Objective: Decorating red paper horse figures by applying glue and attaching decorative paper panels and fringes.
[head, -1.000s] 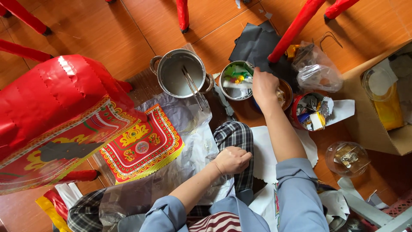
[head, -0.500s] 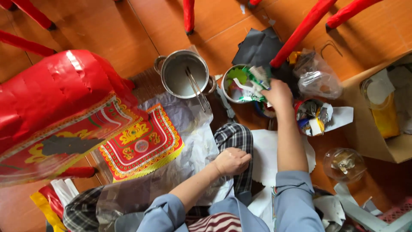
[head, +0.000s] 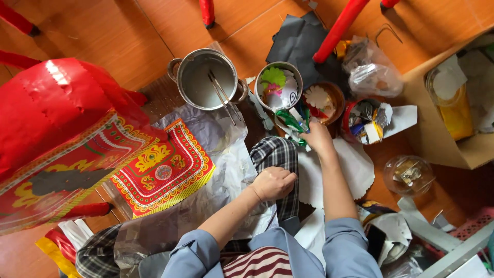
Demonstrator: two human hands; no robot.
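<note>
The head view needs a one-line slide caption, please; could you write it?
Seated on the floor, right hand lifts colourful paper scraps beside a metal tin; left hand rests on a checked knee.

- The floor (head: 72, 31) is smooth, glossy orange-brown wood.
- The pot (head: 206, 77) is dull grey metal.
- The red paper form (head: 46, 108) shines like foil.
- The trouser leg (head: 278, 154) is matt checked cloth.
- The bag (head: 373, 72) is clear, crinkled plastic.
- The box (head: 432, 134) is matt brown cardboard.
</note>
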